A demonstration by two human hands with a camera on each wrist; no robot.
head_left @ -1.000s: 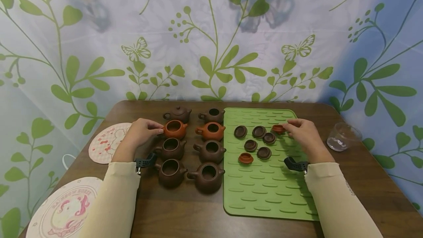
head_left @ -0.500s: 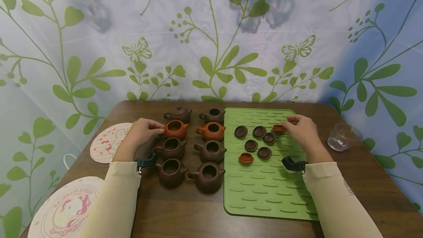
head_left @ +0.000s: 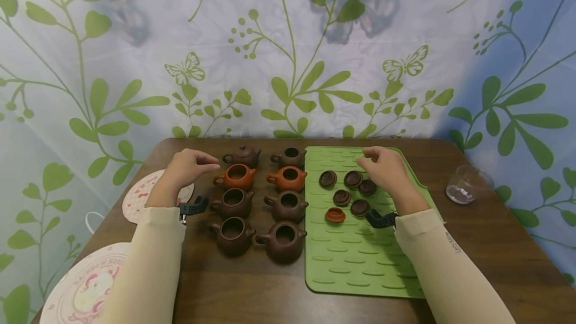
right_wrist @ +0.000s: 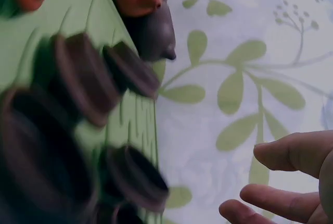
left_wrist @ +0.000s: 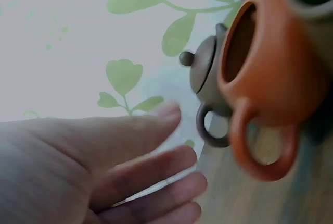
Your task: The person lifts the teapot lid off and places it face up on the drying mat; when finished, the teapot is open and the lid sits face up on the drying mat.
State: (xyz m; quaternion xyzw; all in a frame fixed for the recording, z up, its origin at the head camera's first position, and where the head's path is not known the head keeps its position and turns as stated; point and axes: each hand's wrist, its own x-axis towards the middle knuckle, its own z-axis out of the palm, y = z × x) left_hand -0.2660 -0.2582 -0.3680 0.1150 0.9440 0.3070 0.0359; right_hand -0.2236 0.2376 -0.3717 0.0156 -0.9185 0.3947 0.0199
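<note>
My left hand point(head_left: 183, 169) hovers just left of an orange teapot point(head_left: 238, 176), fingers relaxed. In the left wrist view its thumb and fingers stand apart from the teapot's handle point(left_wrist: 265, 166), holding nothing. Over a green ridged mat point(head_left: 351, 274) hangs my right hand point(head_left: 389, 174), thumb and fingers parted with nothing between them in the right wrist view. Below and left of it lie several dark brown lids point(head_left: 341, 197) and one orange lid point(head_left: 335, 215). A second orange lid, seen earlier, is out of sight, perhaps behind the right hand.
Teapots stand in two columns left of the mat: another lidless orange one point(head_left: 288, 178), several lidless brown ones point(head_left: 284, 240), and a brown one with its lid on point(head_left: 244, 156). Round printed mats point(head_left: 90, 284) lie at left. A clear cup point(head_left: 468, 184) stands at right.
My left hand has let go of the orange teapot's handle and drawn back to the left. My right hand has moved left and up from beside the orange lid, which is now hidden.
</note>
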